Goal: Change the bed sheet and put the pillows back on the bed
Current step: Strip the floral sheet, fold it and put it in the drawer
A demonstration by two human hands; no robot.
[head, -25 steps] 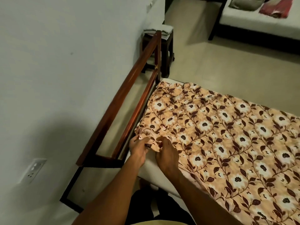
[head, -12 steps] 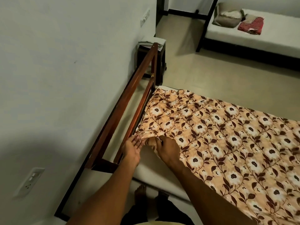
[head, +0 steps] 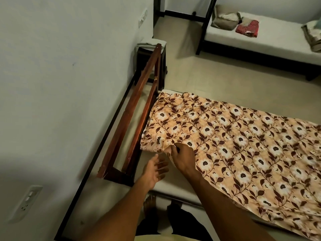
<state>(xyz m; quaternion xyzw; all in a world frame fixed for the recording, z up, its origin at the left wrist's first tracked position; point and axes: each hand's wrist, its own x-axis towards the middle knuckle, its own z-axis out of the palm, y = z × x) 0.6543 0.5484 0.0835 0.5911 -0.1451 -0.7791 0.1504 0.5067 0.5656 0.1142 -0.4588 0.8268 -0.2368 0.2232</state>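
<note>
Half done: sheet (head: 243,145) spread, pillows (head: 224,20) not back.
Our right hand (head: 184,157) pinches its corner; left hand (head: 155,169) spread, empty.

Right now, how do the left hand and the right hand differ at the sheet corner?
The right hand pinches the floral sheet at its near corner; the left hand holds nothing. The right hand's fingers are curled, the left hand's straight and spread. The right hand lies over the sheet, the left hand over bare mattress. Both sit near that corner.
</note>
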